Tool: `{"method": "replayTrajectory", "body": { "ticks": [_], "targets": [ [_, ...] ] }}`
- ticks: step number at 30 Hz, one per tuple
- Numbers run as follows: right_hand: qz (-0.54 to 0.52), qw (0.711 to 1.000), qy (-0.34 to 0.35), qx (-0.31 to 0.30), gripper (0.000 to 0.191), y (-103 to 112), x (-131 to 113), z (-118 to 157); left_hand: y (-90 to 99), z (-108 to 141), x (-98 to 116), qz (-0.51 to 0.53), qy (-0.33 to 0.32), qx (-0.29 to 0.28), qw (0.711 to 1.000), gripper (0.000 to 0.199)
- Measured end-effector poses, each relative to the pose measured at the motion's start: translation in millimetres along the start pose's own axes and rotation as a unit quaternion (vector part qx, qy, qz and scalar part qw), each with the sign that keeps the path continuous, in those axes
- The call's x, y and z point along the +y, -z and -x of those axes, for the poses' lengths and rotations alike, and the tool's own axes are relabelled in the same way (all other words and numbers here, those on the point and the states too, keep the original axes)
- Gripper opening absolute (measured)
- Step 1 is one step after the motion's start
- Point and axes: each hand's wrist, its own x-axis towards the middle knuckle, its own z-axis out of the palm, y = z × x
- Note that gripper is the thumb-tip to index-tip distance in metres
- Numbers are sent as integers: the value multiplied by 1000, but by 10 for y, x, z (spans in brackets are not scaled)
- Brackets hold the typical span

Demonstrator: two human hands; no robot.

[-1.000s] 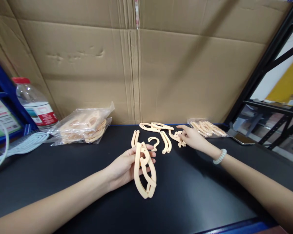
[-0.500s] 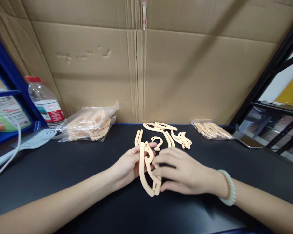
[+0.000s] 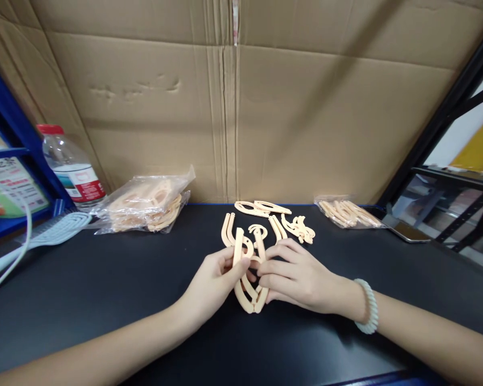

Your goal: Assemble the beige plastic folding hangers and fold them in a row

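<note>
Between both hands is a beige folding clothes hanger [image 3: 246,300], its curved arms folded into a narrow V with the closed end toward me. My left hand [image 3: 221,279] grips its left arm, thumb in front and fingers behind. My right hand [image 3: 298,276] has its fingers closed around the right arm. Just beyond the hands lie a loose hook [image 3: 261,230], a pair of curved hanger arms [image 3: 227,229] on the left and another pair [image 3: 278,229] on the right. Several small hook pieces [image 3: 301,229] lie in a heap farther right.
Two flat looped pieces [image 3: 262,208] lie at the back by the cardboard wall [image 3: 326,118]. Bagged hanger parts stand at left [image 3: 140,206] and right [image 3: 346,212]. A bottle [image 3: 74,171], a light blue hairbrush [image 3: 62,230] and a phone [image 3: 409,231] lie around the black table [image 3: 165,343].
The hanger has turned slightly and its two arms have spread apart at the top. My left thumb now presses on its front, and my right fingers have closed on the right arm.
</note>
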Motion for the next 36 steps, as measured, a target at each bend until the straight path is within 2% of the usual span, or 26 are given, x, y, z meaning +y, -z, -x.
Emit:
{"method": "replayTrajectory", "body": {
  "ticks": [4,12,15,19,23,27,32,36],
  "targets": [
    [26,1000,-9,-11,23,2,21,-3,15,4,11,8,8,35,999,30],
    [100,995,7,4,17,-15,50,30,32,-5,-6,-6,23,42,999,29],
    [105,994,-22,0,11,5,38,23,40,-8,-9,10,17,50,999,30],
    [51,992,-94,-68,8,-6,21,19,37,-8,-42,42,-1,65,997,28],
    [3,981,-144,-131,13,-55,1,33,21,-4,-89,48,-21,51,997,26],
    [5,983,-133,-129,15,-60,-18,27,19,6,-105,36,-14,48,998,27],
    [19,992,-88,-87,24,-31,-7,11,35,6,-97,65,24,54,996,26],
    [49,995,-59,-67,26,-31,17,18,45,-6,-96,87,25,48,995,26]
  ]
}}
